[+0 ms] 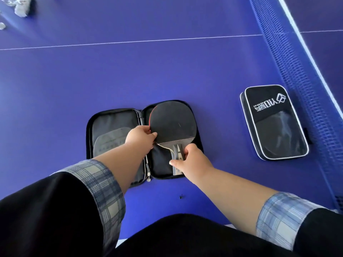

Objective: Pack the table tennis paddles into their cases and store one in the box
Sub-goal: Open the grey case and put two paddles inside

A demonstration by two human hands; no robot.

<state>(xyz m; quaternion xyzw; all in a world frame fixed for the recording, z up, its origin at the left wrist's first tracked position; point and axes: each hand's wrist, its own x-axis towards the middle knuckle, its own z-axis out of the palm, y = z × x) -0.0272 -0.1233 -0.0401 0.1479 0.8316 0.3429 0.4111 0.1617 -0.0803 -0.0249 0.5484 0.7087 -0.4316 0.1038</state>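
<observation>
Packing is judged half done: black-rubbered wooden paddle [172,125], pinched by left hand [141,139] and right hand [193,158], is laid in open black zip case [111,127]; right of it, closed black white-piped case [273,121] lies; no box is seen.

My right hand [193,160] covers most of the paddle handle [177,152], the whitish stuff [23,6] at the upper left is too blurry to identify, and the net [297,71] runs off the right edge.
</observation>
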